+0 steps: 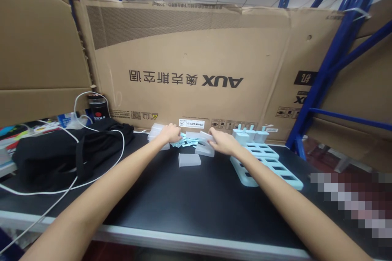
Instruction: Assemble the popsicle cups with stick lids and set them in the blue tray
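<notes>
My right hand [224,142] pinches a translucent plastic case [207,136] by its right end, above the table. My left hand [171,133] is closed, fingers curled down at the left edge of a pile of small light-blue plastic pieces [187,142]; what is in its fingertips is too small to make out. More translucent cases [156,129] lie beside and behind my left hand. Below my right hand rests another case [204,151], and a single case [190,160] lies nearer to me. Right of my right hand stands a light-blue slotted rack [263,159] with several cases with light-blue tops [241,135] in its back row.
A black bag [52,155] and a white cable [122,147] cover the table's left side, with a dark jar [98,107] behind them. A large cardboard panel [183,49] closes off the back. Blue metal posts [324,73] rise at the right.
</notes>
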A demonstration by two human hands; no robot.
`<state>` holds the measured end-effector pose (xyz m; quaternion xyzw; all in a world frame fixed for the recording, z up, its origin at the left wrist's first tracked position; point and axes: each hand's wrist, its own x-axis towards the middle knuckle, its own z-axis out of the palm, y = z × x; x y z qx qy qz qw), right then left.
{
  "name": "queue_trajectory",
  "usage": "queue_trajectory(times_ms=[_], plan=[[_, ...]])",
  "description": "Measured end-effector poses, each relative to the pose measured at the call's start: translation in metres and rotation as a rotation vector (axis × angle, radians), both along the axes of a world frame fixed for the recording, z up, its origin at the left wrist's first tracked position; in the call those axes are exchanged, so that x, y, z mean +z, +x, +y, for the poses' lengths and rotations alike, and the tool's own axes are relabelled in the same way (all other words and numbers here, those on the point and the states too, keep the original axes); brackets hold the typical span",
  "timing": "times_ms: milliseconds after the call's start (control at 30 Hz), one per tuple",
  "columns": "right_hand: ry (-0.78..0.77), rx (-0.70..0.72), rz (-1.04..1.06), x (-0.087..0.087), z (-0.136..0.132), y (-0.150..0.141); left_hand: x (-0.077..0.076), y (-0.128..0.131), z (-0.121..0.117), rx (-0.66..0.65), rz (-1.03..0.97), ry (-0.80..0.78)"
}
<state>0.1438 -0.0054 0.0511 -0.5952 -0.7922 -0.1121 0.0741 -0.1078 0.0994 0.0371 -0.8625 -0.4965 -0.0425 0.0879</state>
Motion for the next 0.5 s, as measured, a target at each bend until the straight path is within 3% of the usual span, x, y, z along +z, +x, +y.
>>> queue_trajectory(times_ms=[233,500], plan=[[0.027,0.106,-0.028,-0.007,-0.043,-0.012,0.009,-0.001,0.015,0.014,0.041,-0.144],[0.006,0.129,-0.007,-0.006,-0.049,-0.015,0.008,0.011,0.018,0.032,0.093,-0.057]])
